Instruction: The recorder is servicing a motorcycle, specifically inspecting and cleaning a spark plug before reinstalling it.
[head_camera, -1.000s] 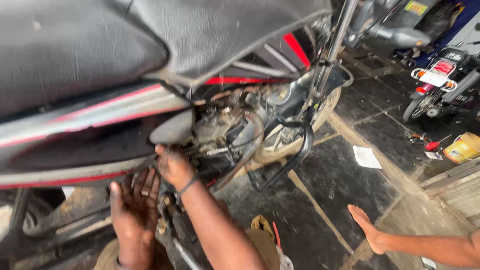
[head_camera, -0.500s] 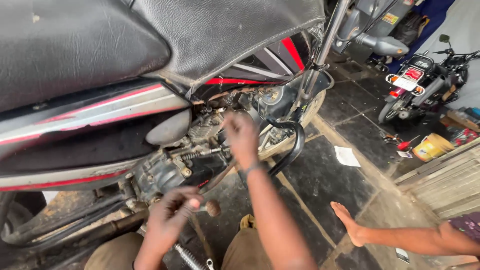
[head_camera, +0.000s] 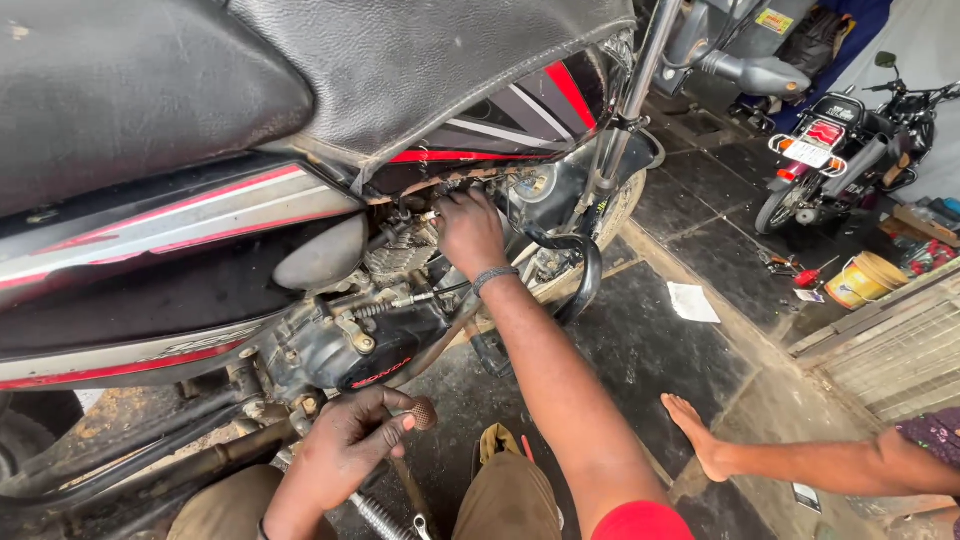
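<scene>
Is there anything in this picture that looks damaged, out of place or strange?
Yes. A white sheet of paper lies loose on the dark stone floor, and small red-handled tools are scattered beside the yellow plastic bucket. The motorcycle's black vinyl seat looks scuffed.

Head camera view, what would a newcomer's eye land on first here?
The black motorcycle with red stripes fills the left and top, its seat overhead. The right hand reaches into the engine under the tank, while the left hand grips a ribbed peg below it. At lower right, another person's bare foot rests on the dark floor.
</scene>
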